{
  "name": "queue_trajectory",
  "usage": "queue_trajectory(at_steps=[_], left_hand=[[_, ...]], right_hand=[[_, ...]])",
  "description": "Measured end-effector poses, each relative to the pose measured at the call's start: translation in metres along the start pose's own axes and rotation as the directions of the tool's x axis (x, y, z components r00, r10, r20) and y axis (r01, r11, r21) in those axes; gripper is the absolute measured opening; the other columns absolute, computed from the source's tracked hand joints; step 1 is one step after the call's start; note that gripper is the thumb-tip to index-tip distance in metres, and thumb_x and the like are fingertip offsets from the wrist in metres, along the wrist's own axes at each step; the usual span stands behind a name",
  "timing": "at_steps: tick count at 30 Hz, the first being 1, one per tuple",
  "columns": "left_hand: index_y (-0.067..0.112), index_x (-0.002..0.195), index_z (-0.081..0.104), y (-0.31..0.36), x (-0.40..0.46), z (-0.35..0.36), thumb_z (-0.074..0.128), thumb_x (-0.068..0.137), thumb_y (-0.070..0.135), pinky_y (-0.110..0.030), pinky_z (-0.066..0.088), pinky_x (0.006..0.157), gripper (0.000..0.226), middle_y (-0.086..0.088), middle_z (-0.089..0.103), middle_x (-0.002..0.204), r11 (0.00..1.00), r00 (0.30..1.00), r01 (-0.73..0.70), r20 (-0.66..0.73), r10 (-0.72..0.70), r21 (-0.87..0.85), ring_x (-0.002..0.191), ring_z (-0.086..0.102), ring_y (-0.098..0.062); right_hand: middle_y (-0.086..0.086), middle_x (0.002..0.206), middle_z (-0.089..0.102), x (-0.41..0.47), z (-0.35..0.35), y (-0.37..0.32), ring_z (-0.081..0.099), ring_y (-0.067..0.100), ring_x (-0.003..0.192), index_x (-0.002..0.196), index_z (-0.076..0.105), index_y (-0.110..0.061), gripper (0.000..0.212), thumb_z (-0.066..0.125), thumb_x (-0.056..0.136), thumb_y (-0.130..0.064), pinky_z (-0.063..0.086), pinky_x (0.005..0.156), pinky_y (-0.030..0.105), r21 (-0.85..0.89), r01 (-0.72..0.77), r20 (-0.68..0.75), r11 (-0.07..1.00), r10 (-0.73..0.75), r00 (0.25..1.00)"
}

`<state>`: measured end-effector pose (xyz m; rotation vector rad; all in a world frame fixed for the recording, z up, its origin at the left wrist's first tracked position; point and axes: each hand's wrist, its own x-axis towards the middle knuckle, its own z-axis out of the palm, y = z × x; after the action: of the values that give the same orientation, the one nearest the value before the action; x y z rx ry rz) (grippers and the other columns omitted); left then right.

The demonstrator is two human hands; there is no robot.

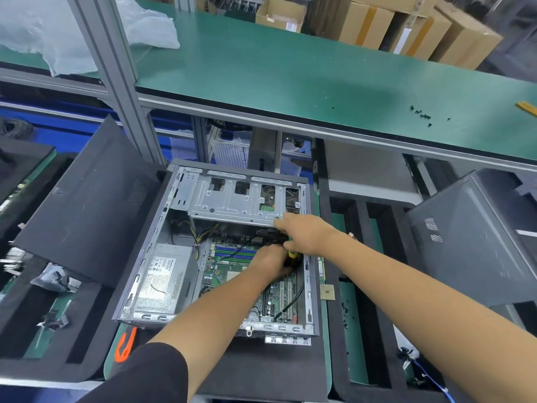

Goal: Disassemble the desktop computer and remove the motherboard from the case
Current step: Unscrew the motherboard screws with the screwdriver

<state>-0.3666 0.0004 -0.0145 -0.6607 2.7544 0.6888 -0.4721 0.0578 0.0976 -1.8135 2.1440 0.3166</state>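
A black sleeve (pixel 139 373) leads to the left hand (pixel 270 258), fingers curled round a screwdriver (pixel 292 255) over the motherboard (pixel 232 271), which sits screwed in the case (pixel 151 242). The right hand (pixel 305 234) rests just above, fingers loosely bent on the handle top. Keep the tip square and press down. Cables (pixel 290 303) near the fingers and the drive cage (pixel 238 202) beyond crowd access.

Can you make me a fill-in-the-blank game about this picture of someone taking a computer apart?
1. The open grey metal computer case lies on its ____.
2. The silver box-shaped power supply sits to the ____ of the green motherboard.
3. Both the left hand and the right hand reach ____ the case.
4. The long workbench top beyond the case is ____ in colour.

Missing words: side; left; into; green
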Motion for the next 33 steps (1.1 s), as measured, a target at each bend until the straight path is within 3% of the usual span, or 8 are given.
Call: queue_trajectory(at_steps=[13, 20, 24, 29, 33], left_hand=[[0.007, 0.113, 0.064, 0.0033, 0.0021, 0.0043, 0.071, 0.090, 0.033, -0.040, 0.051, 0.089, 0.036, -0.016, 0.068, 0.111, 0.999, 0.999, 0.043, 0.005, -0.043, -0.003, 0.106, 0.064, -0.036], [0.008, 0.117, 0.064, 0.0022, 0.0017, 0.0057, 0.068, 0.090, 0.034, -0.041, 0.051, 0.089, 0.038, -0.016, 0.067, 0.114, 1.000, 1.000, 0.013, -0.001, -0.013, -0.015, 0.107, 0.062, -0.037], [0.007, 0.120, 0.058, 0.0013, 0.0010, 0.0057, 0.070, 0.089, 0.033, -0.041, 0.050, 0.086, 0.043, -0.017, 0.065, 0.113, 0.999, 1.000, 0.018, 0.004, -0.018, -0.045, 0.106, 0.061, -0.037], [0.010, 0.114, 0.064, 0.0002, 0.0007, 0.0054, 0.068, 0.089, 0.034, -0.038, 0.050, 0.080, 0.036, -0.016, 0.068, 0.109, 0.999, 0.999, -0.023, -0.026, 0.022, -0.043, 0.102, 0.063, -0.038], [0.011, 0.112, 0.064, 0.0007, 0.0005, 0.0042, 0.070, 0.087, 0.035, -0.039, 0.052, 0.084, 0.035, -0.014, 0.069, 0.108, 0.998, 1.000, -0.003, -0.015, 0.002, -0.057, 0.101, 0.064, -0.037]], right_hand=[[0.002, 0.100, 0.047, -0.0013, -0.0035, 0.0014, 0.057, 0.028, 0.081, 0.094, 0.040, -0.024, 0.026, 0.066, 0.091, -0.025, 0.051, 0.067, 0.042, -0.002, -0.015, 0.019, 1.000, 0.015, 1.000], [-0.003, 0.100, 0.041, -0.0028, -0.0009, 0.0006, 0.051, 0.022, 0.081, 0.091, 0.050, -0.024, 0.023, 0.070, 0.082, -0.015, 0.033, 0.053, 0.030, -0.023, 0.085, 0.023, 0.996, -0.085, 0.996], [-0.002, 0.096, 0.042, -0.0016, -0.0025, -0.0033, 0.043, 0.024, 0.090, 0.075, 0.051, -0.027, 0.030, 0.064, 0.075, 0.000, 0.047, 0.067, 0.041, 0.053, 0.086, 0.054, 0.995, -0.089, 0.995], [-0.001, 0.100, 0.045, -0.0013, -0.0047, -0.0022, 0.047, 0.024, 0.091, 0.100, 0.051, -0.022, 0.016, 0.061, 0.087, -0.021, 0.044, 0.069, 0.040, -0.034, 0.156, 0.028, 0.987, -0.155, 0.988], [0.006, 0.115, 0.053, -0.0018, -0.0062, 0.0003, 0.057, 0.029, 0.093, 0.133, 0.045, -0.018, 0.043, 0.051, 0.097, -0.041, 0.046, 0.064, 0.040, -0.264, 0.144, -0.003, 0.954, -0.150, 0.989]])
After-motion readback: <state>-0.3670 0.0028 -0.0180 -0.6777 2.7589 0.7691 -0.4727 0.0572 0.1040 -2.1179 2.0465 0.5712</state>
